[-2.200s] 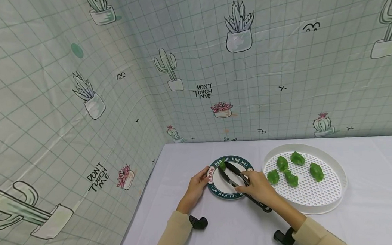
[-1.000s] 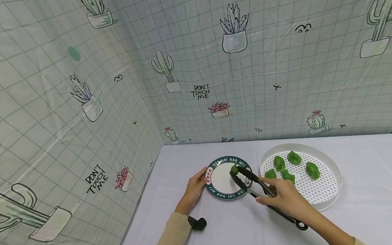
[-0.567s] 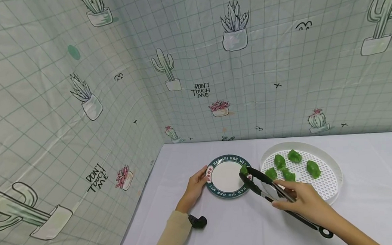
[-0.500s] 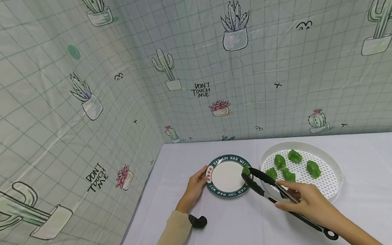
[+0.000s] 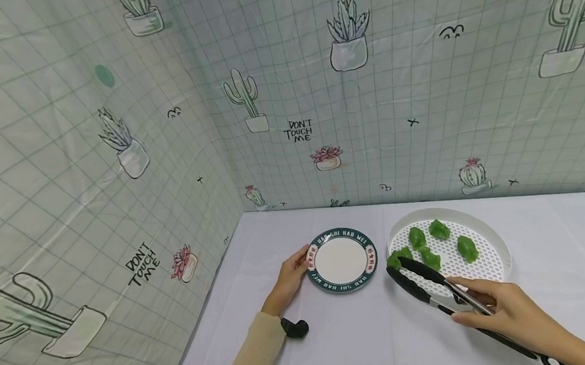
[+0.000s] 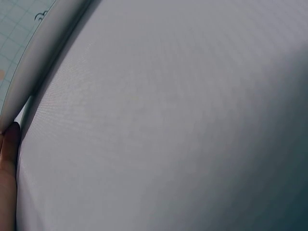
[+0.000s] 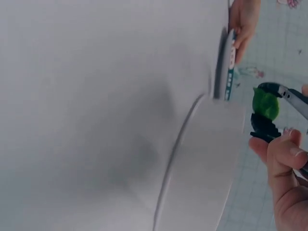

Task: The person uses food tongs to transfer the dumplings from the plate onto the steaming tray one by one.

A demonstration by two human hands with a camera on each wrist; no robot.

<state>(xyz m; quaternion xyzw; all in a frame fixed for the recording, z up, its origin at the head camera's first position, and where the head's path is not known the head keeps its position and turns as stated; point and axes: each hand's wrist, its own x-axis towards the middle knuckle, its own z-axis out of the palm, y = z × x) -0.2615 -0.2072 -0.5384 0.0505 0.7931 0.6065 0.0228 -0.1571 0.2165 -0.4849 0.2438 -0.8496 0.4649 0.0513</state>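
Observation:
On the left, my left hand (image 5: pixel 286 283) holds the near-left rim of a round plate (image 5: pixel 342 262), white in the middle with a dark green lettered border. My right hand (image 5: pixel 503 306) grips black-tipped metal tongs (image 5: pixel 419 271) partway along their arms. Between the tong tips, a lumpy green piece (image 7: pixel 265 103) shows plainly in the right wrist view, raised higher than the tray's wall. In the head view it overlaps the left side of a round white perforated tray (image 5: pixel 490 265). Several similar green pieces (image 5: pixel 438 229) lie on that tray.
A white cloth (image 5: pixel 342 336) covers the table. Behind and to the left hang gridded sheets (image 5: pixel 401 159) printed with cacti. The tray's wall (image 7: pixel 207 159) stands close to the plate's right side. A black wrist device (image 5: pixel 295 328) sits below my left hand.
My right hand has carried the tongs and the green piece rightward from over the plate to the tray's left side. My left hand has stayed at the plate's rim.

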